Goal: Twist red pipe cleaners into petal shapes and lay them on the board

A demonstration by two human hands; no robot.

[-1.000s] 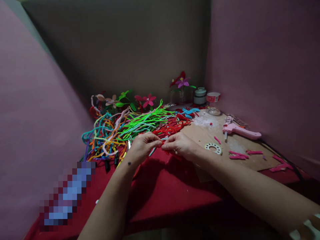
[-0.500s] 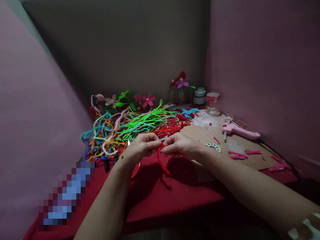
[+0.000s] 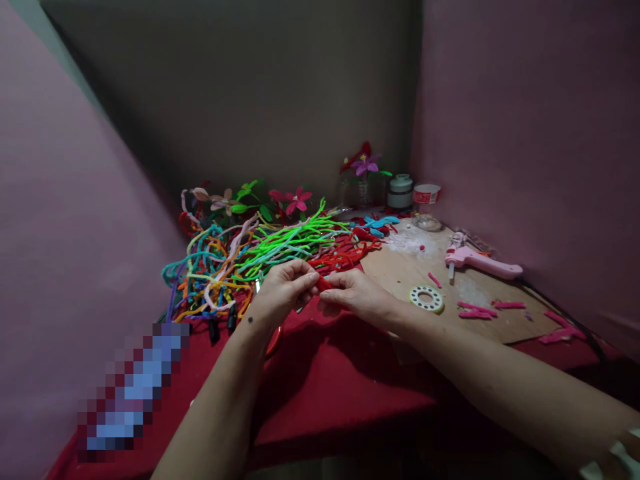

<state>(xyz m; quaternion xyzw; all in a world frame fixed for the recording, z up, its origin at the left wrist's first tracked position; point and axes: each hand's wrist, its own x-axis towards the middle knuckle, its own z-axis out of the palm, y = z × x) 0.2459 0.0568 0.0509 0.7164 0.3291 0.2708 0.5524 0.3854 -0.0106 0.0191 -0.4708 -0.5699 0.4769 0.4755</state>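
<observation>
Between my two hands is a piece of red pipe cleaner [image 3: 325, 283], mostly covered by the fingers. My left hand [image 3: 290, 285] pinches its left end between thumb and forefinger. My right hand [image 3: 355, 292] grips the other end, with its fingers closed. Both hands are raised over the front of the red cloth [image 3: 345, 373]. Just behind them lie loose red pipe cleaners [image 3: 345, 253] and a pile of bright green pipe cleaners [image 3: 290, 243]. Below my left wrist, the red handle of a tool [image 3: 274, 341] shows in part.
Right of my hands, a cardboard sheet [image 3: 385, 270] bears a white ring-shaped spool [image 3: 427, 299], a pink glue gun [image 3: 483, 262] and several pink pieces [image 3: 477, 311]. Tangled coloured pipe cleaners [image 3: 205, 267] lie left. Behind stand pipe-cleaner flowers [image 3: 297, 199], a grey jar [image 3: 400, 192] and a plastic cup [image 3: 427, 195].
The red strand that hung down below my hands no longer shows there. My right hand has shifted slightly, and the white spool is now fully in view.
</observation>
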